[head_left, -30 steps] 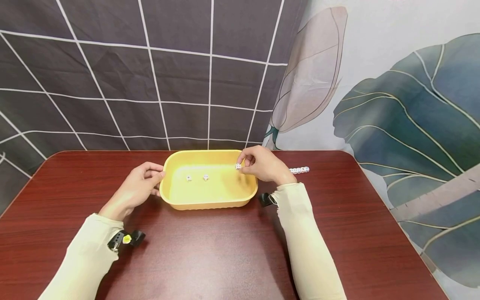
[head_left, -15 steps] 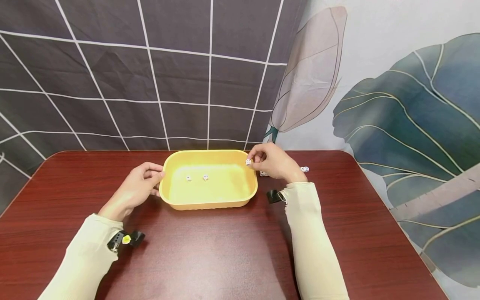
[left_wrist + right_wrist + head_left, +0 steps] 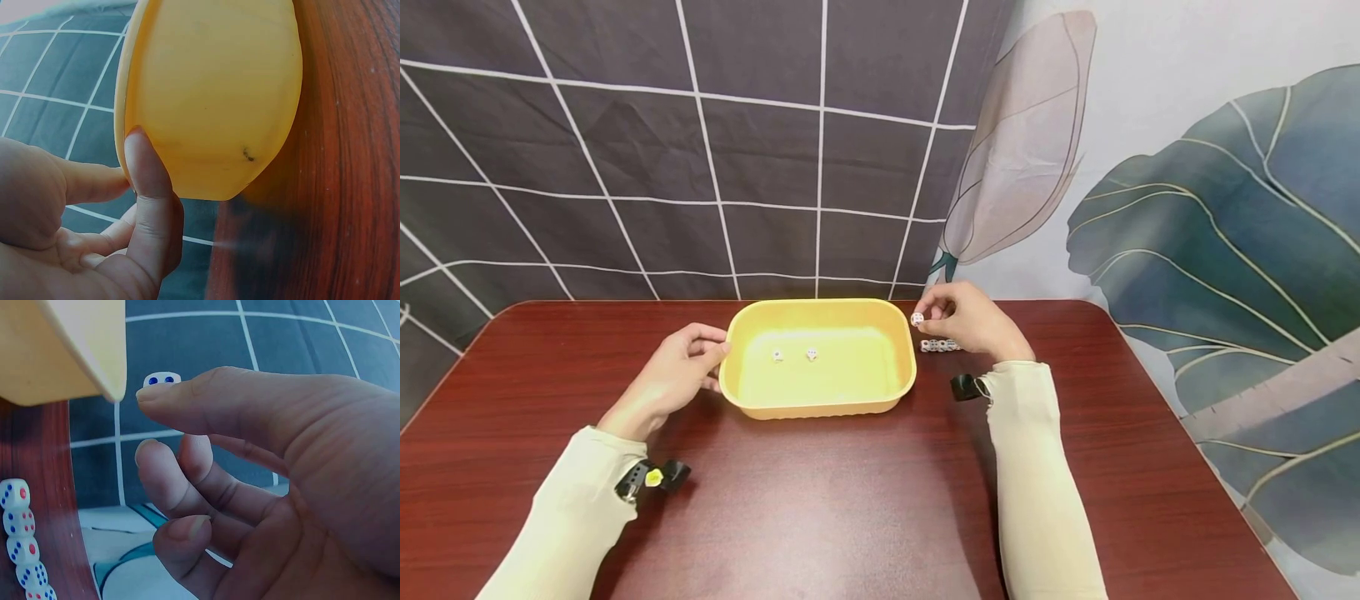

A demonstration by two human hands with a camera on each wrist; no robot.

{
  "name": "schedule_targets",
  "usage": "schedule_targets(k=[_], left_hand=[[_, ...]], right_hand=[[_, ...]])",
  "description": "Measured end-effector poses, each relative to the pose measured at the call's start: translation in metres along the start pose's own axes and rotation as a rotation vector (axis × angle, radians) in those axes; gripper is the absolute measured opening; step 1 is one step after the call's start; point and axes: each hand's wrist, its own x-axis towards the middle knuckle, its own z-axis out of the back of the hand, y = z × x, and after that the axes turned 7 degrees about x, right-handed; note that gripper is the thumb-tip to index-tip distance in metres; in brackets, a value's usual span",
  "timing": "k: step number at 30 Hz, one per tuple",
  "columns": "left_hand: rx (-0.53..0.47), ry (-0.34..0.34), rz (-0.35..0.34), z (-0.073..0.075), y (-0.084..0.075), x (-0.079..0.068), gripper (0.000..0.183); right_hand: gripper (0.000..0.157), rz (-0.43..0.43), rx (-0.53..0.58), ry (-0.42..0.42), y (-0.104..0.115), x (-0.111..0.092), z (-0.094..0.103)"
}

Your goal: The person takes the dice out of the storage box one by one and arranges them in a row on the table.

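Note:
My right hand [image 3: 970,318] pinches a white die [image 3: 917,319] between thumb and fingertips, just off the right rim of the yellow tub [image 3: 820,412]. In the right wrist view the thumb partly covers this die [image 3: 162,379], and two blue pips show. Two more dice, one left [image 3: 777,356] and one right [image 3: 812,354], lie on the tub's floor. My left hand [image 3: 673,371] pinches the tub's left rim, thumb on one side and fingers on the other. A row of dice [image 3: 936,345] lies on the table right of the tub, partly hidden behind my right hand.
The tub stands near the back edge of the dark red wooden table [image 3: 820,500]. Behind the table hangs a dark cloth [image 3: 760,158] with a white grid, and at the right a leaf-patterned cloth [image 3: 1210,208].
Holding the die, my right hand has moved right, from above the tub to outside its right rim. The near end of the dice row has come into view. My left hand stays put.

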Motion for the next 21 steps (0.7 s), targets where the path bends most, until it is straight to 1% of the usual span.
schedule_targets(k=[11, 21], left_hand=[[-0.023, 0.007, 0.002, 0.000, 0.002, 0.000, 0.037], [-0.012, 0.003, 0.004, 0.000, 0.002, 0.000, 0.038]], right_hand=[[0.009, -0.009, -0.007, -0.005, -0.015, -0.001, 0.009], [0.008, -0.012, -0.030, -0.004, -0.026, -0.004, 0.019]])
